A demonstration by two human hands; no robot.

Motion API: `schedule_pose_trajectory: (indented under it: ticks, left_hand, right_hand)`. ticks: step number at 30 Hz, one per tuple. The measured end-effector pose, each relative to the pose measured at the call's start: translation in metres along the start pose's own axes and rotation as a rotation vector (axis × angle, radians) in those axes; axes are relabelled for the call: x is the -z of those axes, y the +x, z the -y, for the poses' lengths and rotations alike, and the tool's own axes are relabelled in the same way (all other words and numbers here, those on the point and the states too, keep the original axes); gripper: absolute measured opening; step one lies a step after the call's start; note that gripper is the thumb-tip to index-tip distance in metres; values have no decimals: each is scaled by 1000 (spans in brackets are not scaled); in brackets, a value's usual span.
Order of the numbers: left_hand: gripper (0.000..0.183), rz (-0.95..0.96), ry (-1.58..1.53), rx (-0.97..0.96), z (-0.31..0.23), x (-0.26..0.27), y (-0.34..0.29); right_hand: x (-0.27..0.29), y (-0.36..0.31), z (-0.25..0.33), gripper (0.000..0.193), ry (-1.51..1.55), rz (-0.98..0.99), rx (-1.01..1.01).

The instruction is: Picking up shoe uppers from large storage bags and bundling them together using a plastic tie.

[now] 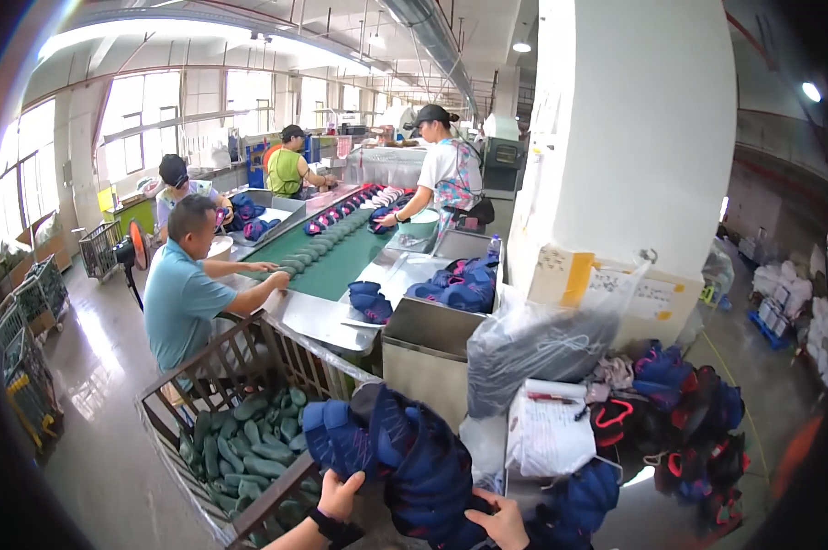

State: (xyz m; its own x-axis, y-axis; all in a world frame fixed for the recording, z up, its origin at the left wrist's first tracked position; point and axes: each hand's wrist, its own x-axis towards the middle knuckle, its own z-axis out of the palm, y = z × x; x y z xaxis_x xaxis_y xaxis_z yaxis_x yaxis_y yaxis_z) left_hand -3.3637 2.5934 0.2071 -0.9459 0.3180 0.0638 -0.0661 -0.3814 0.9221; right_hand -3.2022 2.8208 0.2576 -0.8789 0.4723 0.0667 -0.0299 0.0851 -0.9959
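Note:
A long stack of nested navy-blue shoe uppers with pink stitching curves in front of me. My left hand is closed on the stack's left end, thumb against the lowest blue edge. On the other side, my right hand grips the stack's lower right part, its fingers partly hidden behind the fabric. Just left of the stack stands a brown slatted crate filled with green shoe lasts. More navy uppers lie right of my right hand.
Beyond the crate, a person in a light-blue shirt reaches over the green conveyor belt; other people work farther along. A metal bin, a grey plastic bag, papers and a white pillar stand ahead and right.

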Motion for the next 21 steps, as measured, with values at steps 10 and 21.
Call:
schedule_pose_trajectory:
  ticks: [10, 21]
  left_hand:
    - [36, 148, -94, -7, -29, -30, 275]
    - [42, 247, -138, -151, -69, -69, 470]
  right_hand:
    - [-31, 235, 26, 41, 174, 12, 39]
    - [-35, 426, 81, 39, 102, -103, 181]
